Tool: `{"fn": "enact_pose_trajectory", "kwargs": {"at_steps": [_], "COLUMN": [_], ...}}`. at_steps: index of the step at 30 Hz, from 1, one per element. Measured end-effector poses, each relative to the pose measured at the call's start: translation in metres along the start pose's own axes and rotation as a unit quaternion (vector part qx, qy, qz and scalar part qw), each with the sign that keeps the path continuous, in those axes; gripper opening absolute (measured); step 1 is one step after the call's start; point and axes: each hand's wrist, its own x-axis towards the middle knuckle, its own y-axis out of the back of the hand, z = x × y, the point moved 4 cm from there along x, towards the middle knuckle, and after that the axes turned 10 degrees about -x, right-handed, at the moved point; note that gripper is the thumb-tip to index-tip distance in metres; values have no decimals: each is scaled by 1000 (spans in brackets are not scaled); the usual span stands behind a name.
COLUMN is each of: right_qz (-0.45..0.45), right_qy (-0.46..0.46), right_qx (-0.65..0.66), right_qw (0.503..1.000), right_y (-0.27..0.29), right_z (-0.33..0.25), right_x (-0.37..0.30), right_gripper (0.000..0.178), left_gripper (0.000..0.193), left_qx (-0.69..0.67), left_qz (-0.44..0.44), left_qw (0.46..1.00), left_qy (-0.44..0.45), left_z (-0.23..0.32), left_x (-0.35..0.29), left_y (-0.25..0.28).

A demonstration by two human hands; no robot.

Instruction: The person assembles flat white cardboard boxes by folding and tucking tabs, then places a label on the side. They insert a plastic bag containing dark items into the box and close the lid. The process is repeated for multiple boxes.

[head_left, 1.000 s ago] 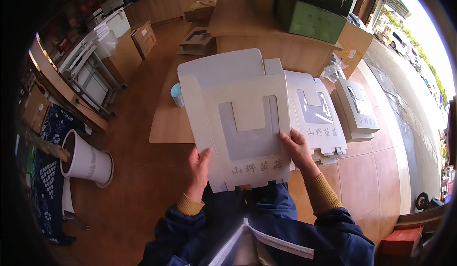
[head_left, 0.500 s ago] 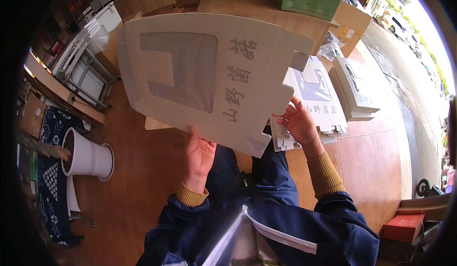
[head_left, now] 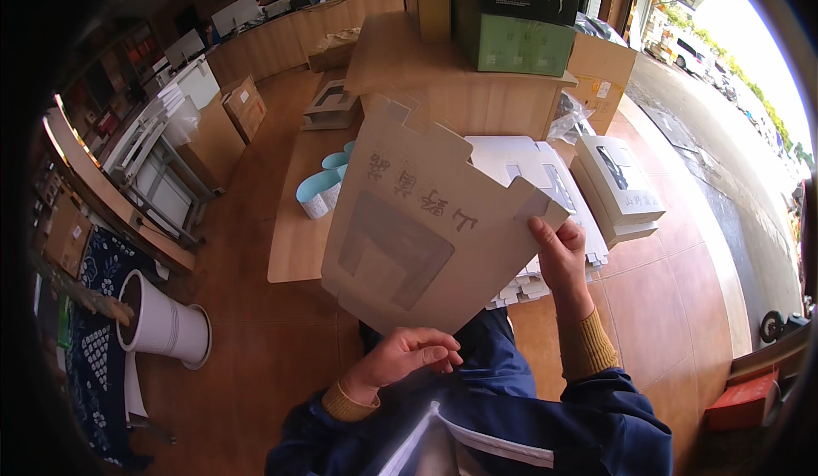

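Note:
A flat white carton blank (head_left: 358, 271) with dark printed characters and a greyish window panel hangs tilted in front of me. My right hand (head_left: 561, 250) pinches its notched right corner between thumb and fingers. Just under the blank's lower edge is my left hand (head_left: 405, 361), its fingers curled in and nothing visible in them; whether it touches the edge I cannot tell. Behind the blank, partly covered by it, lies a stack of similar flat blanks (head_left: 588, 220). Two light-blue looped strips (head_left: 317, 195) rest on the low wooden table (head_left: 290, 250).
Right of the stack is a folded white box (head_left: 618, 173). A wooden counter (head_left: 409, 46) at the back carries a green box (head_left: 524, 46). A brown carton (head_left: 603, 63) stands beside it. On my left is a white plant pot (head_left: 166, 318); a red box (head_left: 741, 403) is at lower right.
The blank has been turned around, its printing now upside down, and lowered toward me. My right hand has closed on its corner. My left hand has dropped off its lower edge and curled.

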Motion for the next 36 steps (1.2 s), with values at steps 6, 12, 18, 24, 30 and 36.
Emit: {"fn": "enact_pose_trajectory", "kwargs": {"at_steps": [6,12,18,24,30,36], "right_qz": [-50,-31,-43,-179,-190,-211], "right_qy": [-5,-42,12,-13,-211,-247], "right_qx": [-16,12,-138,117,366,419], "right_qw": [999,999,989,977,886,848], "right_y": [12,-10,-57,-94,-95,-77], "right_z": [-24,-4,8,21,36,61], "right_x": [21,32,63,30,10,9], "right_gripper": [29,25,72,77,61,55], "left_gripper": [42,60,35,75,83,85], "left_qx": [265,-26,195,542,518,491], "left_qz": [361,187,227,139,125,184], "left_qw": [768,946,890,738,752,720], "left_qy": [-458,-262,-343,-376,-389,-454], "left_z": [103,87,105,56,34,66], "left_x": [-16,-7,-35,26,64,106], "left_y": [38,42,-27,-85,-57,-19]}}
